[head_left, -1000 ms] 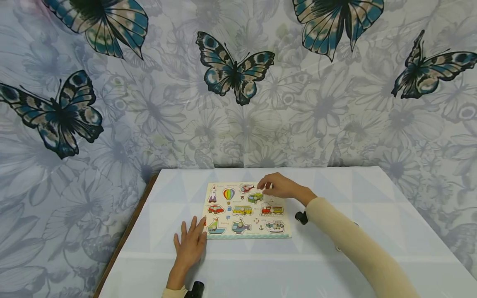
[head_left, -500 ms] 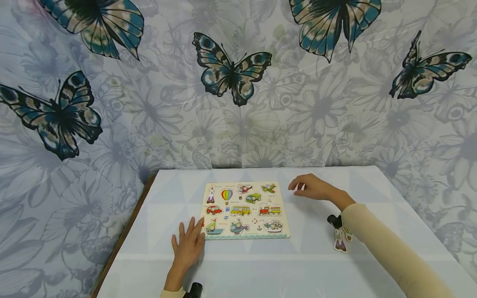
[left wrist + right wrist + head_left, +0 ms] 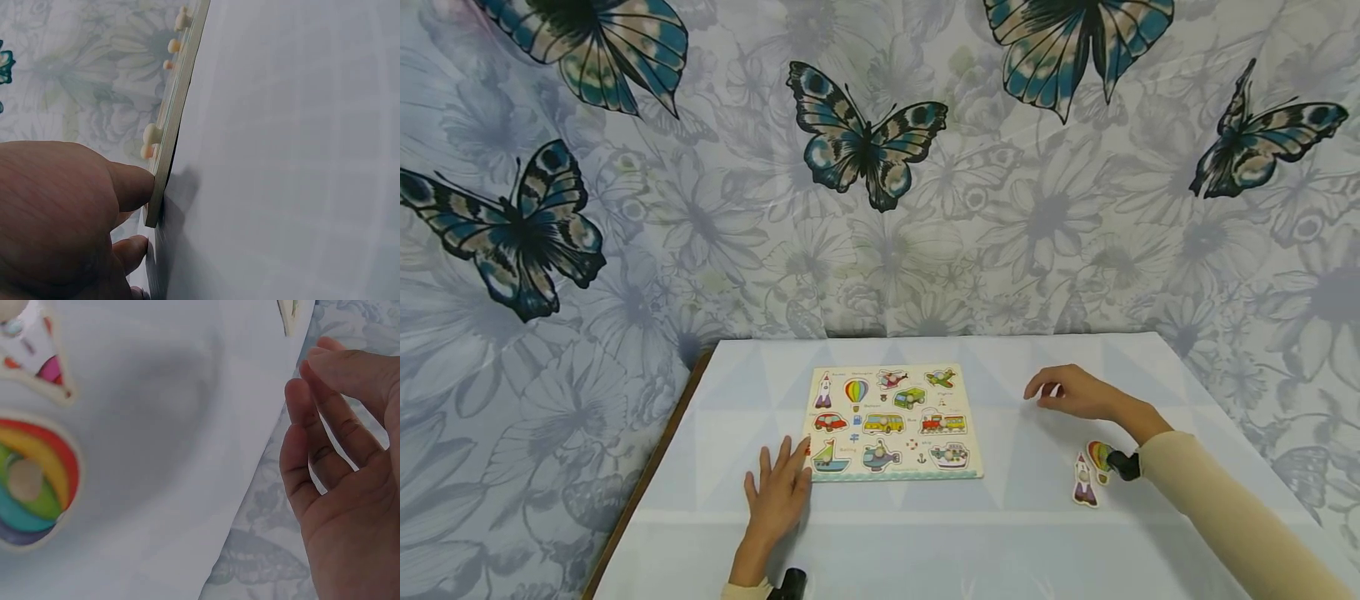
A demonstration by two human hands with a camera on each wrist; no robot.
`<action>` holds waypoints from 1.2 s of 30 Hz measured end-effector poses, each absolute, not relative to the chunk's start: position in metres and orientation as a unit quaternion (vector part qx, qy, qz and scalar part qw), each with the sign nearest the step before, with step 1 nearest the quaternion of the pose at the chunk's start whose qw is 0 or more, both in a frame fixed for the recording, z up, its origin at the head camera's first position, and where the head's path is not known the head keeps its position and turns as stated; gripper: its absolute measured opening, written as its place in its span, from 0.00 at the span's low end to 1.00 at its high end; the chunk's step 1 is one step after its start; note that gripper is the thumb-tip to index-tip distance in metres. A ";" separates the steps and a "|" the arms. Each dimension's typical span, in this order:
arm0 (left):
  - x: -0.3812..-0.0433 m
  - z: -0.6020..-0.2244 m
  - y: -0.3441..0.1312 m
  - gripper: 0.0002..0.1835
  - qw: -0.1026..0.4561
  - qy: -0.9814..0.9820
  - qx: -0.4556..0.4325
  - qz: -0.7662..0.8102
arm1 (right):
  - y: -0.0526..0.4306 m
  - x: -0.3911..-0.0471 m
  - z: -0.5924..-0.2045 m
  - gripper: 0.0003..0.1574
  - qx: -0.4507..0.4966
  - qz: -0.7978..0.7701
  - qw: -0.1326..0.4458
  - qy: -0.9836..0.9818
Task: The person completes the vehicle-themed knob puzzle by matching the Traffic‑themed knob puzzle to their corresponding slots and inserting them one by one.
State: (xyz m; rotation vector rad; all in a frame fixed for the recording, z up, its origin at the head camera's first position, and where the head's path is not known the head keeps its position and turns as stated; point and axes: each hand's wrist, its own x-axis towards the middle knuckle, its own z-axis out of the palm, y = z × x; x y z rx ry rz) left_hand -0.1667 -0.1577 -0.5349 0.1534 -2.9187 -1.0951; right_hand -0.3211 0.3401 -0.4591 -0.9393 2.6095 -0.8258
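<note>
My left hand lies with spread fingers at the lower left corner of a wooden peg puzzle board; in the left wrist view its thumb touches the board's edge. Pictures of vehicles cover the board, and round pegs stand up from it. My right hand hovers over the table to the right of the board, fingers loosely bent, with nothing visible in them. Near its wrist lie a loose rocket puzzle piece and a rainbow hot-air balloon piece, partly covered by the black wrist camera.
The white table ends at the back against a wall cloth printed with flowers and butterflies. A brown strip runs along the table's left side. Black wrist cameras sit at both wrists.
My right hand has left the board's upper right corner and moved right, then a little nearer. The airplane picture and the loose pieces have come into sight. My left hand stays put.
</note>
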 end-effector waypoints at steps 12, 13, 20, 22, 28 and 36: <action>-0.168 -0.536 -0.159 0.27 0.009 -0.937 0.053 -0.345 | 0.387 -0.301 -0.463 0.08 -0.366 -0.300 0.190 0.860; -0.168 -0.536 -0.159 0.27 0.009 -0.937 0.053 -0.346 | 0.390 -0.300 -0.463 0.08 -0.373 -0.305 0.198 0.854; -0.168 -0.538 -0.158 0.27 0.024 -0.932 0.046 -0.359 | 0.406 -0.290 -0.467 0.08 -0.386 -0.344 0.246 0.820; -0.168 -0.542 -0.157 0.27 0.038 -0.930 0.040 -0.363 | 0.408 -0.287 -0.469 0.07 -0.378 -0.345 0.250 0.822; -0.167 -0.540 -0.157 0.27 0.022 -0.929 0.046 -0.366 | 0.410 -0.281 -0.479 0.08 -0.366 -0.347 0.256 0.825; -0.169 -0.537 -0.159 0.27 0.008 -0.935 0.047 -0.350 | 0.411 -0.277 -0.483 0.10 -0.345 -0.338 0.241 0.842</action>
